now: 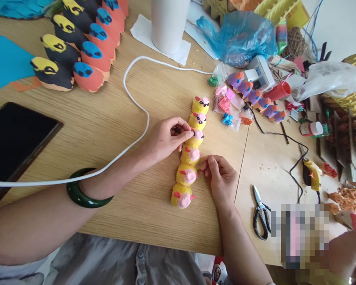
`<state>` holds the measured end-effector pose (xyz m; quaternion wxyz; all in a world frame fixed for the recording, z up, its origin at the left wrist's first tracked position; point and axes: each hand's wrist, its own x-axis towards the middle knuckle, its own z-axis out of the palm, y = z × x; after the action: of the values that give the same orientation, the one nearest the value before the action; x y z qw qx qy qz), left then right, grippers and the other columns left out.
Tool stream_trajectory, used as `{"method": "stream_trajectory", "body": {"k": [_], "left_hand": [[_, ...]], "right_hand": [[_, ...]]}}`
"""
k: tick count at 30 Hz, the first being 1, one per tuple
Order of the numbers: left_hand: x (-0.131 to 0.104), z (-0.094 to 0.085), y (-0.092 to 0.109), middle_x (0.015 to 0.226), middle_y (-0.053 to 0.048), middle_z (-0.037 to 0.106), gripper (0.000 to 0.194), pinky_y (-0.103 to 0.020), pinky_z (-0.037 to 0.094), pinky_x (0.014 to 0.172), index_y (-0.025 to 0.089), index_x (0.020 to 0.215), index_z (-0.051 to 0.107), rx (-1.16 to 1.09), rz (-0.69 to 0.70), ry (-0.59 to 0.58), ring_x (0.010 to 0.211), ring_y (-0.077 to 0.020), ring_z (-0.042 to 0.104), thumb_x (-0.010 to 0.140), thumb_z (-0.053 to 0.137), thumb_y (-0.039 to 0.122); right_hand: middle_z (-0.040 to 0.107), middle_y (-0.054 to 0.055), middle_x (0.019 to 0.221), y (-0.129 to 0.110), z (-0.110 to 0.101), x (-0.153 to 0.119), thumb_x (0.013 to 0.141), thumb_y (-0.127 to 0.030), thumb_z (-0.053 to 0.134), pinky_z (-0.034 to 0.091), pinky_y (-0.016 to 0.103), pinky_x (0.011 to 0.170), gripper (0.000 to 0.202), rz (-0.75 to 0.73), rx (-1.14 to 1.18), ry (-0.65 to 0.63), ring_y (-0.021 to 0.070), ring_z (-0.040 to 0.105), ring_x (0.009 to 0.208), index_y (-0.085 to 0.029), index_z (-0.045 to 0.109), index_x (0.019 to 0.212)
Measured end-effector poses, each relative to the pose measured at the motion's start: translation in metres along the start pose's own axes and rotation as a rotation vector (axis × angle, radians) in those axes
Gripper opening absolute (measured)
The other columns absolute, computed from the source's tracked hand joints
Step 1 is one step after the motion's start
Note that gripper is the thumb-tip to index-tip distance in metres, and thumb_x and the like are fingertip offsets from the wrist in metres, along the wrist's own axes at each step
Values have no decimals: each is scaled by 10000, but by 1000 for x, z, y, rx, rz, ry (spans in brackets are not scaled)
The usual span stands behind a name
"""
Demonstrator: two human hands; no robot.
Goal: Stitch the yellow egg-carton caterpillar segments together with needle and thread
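A row of several yellow egg-carton cups (184, 174) with pink tops and red bits runs across the middle of the table. The upper ones carry black marks as well. My left hand (173, 136) is closed in a pinch at the pink top of the third cup from the far end; whatever lies between its fingertips is too small to name. On the right side of the row, my right hand (219, 174) has thumb and index finger pressed together beside the fourth cup, and their contents cannot be made out. A green bangle (87, 189) circles my left wrist.
Black-yellow cups (55, 73) and red-blue cups (96, 53) stand upper left. A white cable (148, 114) crosses my left forearm. Scissors (261, 213), a glue gun (311, 174), purple cups (255, 97) and a blue bag (240, 37) lie right. A tablet (17, 138) is left.
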<state>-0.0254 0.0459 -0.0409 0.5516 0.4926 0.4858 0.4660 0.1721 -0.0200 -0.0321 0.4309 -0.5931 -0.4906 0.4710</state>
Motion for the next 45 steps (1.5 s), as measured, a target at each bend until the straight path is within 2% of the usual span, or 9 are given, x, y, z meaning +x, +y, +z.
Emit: {"method": "stream_trajectory", "body": {"k": [14,21,26,31,35,41,45], "left_hand": [[-2,2,4,880,-27,717,97,-241,493,510,180,892,662,12,-57,15,560,-100,611,903,708,265],[-3,2,7,904,-32,726,133,-246,544,554,183,870,660,-10,-55,18,666,-128,656,898,719,299],[-2,5,5,839,-28,708,203,-233,510,513,174,869,669,-2,-61,50,615,-118,621,866,760,355],[-2,7,4,830,-31,707,259,-212,488,532,172,870,676,65,-39,64,681,-129,616,849,783,408],[-2,8,7,826,-28,699,295,-206,472,513,168,872,671,24,-67,67,668,-126,618,838,798,432],[-2,8,11,824,-19,712,246,-209,475,513,160,853,662,-15,-89,87,570,-91,599,912,707,394],[-4,7,12,862,-22,713,204,-198,517,528,157,866,658,-12,-88,58,619,-99,630,882,735,345]], "right_hand": [[662,-5,675,2,-1,-1,985,-473,696,484,278,553,288,5,12,-8,125,562,587,-211,742,875],[663,-6,671,3,-1,0,985,-464,701,500,281,562,284,-5,8,-3,123,565,586,-212,744,861],[667,-8,672,3,-1,0,993,-439,694,494,269,560,266,-11,11,-6,115,568,581,-208,749,873],[669,-9,670,2,-1,0,991,-435,693,492,261,555,270,-24,4,-8,111,565,578,-201,744,866],[674,-6,676,2,0,-1,991,-438,690,504,264,569,273,-18,-3,-7,113,567,583,-200,746,868],[673,-10,675,4,-1,0,993,-421,690,498,257,567,260,-20,14,-7,107,565,581,-203,745,862],[673,-13,672,5,-1,1,999,-397,684,495,249,562,249,-33,11,-12,102,568,577,-200,746,861]]}}
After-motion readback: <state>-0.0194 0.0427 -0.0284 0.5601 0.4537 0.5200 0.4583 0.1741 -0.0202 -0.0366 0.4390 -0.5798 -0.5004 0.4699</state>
